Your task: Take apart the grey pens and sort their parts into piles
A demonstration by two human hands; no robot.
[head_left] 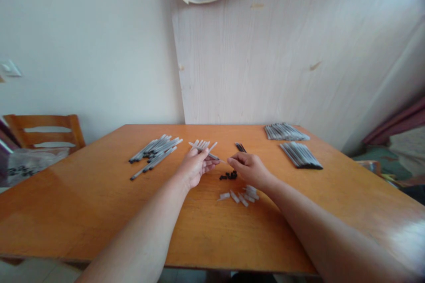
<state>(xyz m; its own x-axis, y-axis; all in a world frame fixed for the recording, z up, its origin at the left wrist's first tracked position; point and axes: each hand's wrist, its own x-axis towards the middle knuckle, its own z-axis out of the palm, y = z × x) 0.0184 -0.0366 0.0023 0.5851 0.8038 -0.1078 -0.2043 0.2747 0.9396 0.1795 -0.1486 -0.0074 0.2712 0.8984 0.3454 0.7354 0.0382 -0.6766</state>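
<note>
My left hand is closed around a translucent grey pen barrel, which slants down to the right. Close to the barrel's lower end, my right hand pinches a thin pale stick; whether the two touch I cannot tell. Several white pen barrels lie behind my left hand. Beyond my right hand are a few dark slim rods. Small black caps sit in a loose group below the hands. Nearer to me lie several translucent white pieces with thin tips.
A loose pile of grey pens with black ends lies on the left of the wooden table. Two neat stacks, a back bundle and a front bundle, lie at the right. A chair stands beyond the left edge.
</note>
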